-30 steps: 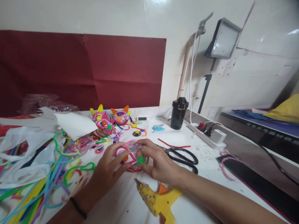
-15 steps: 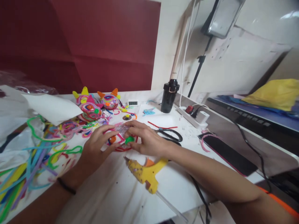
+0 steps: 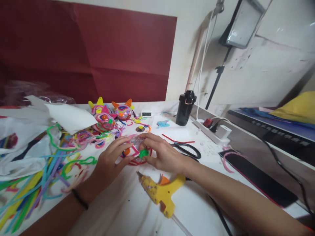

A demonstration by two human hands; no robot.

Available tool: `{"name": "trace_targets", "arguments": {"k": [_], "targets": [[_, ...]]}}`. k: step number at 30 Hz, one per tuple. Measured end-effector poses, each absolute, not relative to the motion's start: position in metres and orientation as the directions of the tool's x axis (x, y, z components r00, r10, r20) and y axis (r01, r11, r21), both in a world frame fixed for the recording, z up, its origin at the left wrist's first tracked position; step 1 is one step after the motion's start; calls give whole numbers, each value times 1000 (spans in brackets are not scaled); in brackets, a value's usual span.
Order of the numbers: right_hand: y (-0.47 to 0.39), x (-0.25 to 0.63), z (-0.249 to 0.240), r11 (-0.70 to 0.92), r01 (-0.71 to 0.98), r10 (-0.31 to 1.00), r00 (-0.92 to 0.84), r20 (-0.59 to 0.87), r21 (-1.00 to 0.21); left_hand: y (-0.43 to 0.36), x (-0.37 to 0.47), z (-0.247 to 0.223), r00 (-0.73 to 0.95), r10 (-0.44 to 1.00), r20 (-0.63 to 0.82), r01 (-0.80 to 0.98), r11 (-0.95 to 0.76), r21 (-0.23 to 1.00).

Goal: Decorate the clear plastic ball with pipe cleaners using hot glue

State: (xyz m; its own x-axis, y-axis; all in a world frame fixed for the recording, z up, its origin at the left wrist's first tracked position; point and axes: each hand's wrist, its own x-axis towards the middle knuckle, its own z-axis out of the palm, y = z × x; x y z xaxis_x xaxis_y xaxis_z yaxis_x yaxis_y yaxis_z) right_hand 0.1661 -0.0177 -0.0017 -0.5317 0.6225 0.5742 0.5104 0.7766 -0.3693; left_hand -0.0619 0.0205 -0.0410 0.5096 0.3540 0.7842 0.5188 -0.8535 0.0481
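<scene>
A round decorated piece (image 3: 135,151) with red and pink trim, an orange spot and a green spot lies between my two hands on the white table. My left hand (image 3: 113,157) grips its left side, fingers curved over the edge. On the right side, my right hand (image 3: 159,151) closes round it, thumb and fingers by the green spot. A yellow glue gun (image 3: 158,193) lies just in front, its nozzle towards the piece. Black-handled scissors (image 3: 188,150) rest beyond my right wrist.
Colourful strips (image 3: 36,186) and white sheets crowd the left. Decorated balls (image 3: 104,119), a small clock (image 3: 146,113) and a black bottle (image 3: 185,108) stand behind. At the right are a power strip (image 3: 213,132) and a black phone-like slab (image 3: 261,180).
The whole view has shifted, so everything appears a little further right and lower. Both hands remain on the decorated piece, with little change in their grip.
</scene>
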Motion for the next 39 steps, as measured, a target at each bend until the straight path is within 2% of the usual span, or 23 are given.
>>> {"name": "trace_targets", "arguments": {"k": [13,22,35,39], "targets": [[-19,165,-6,757,539,644,-517,564,-370,16,-61,-42,495,312,811,563,-826,-25],[-20,163,-5,763,532,636,-520,569,-366,17,-65,-46,553,243,797,474,-878,-61],[-19,163,-7,756,534,643,-501,580,-377,15,-63,-40,579,242,779,453,-889,-60],[-20,162,-7,758,515,644,-495,584,-400,16,-65,-42,577,289,764,478,-878,-29]]}}
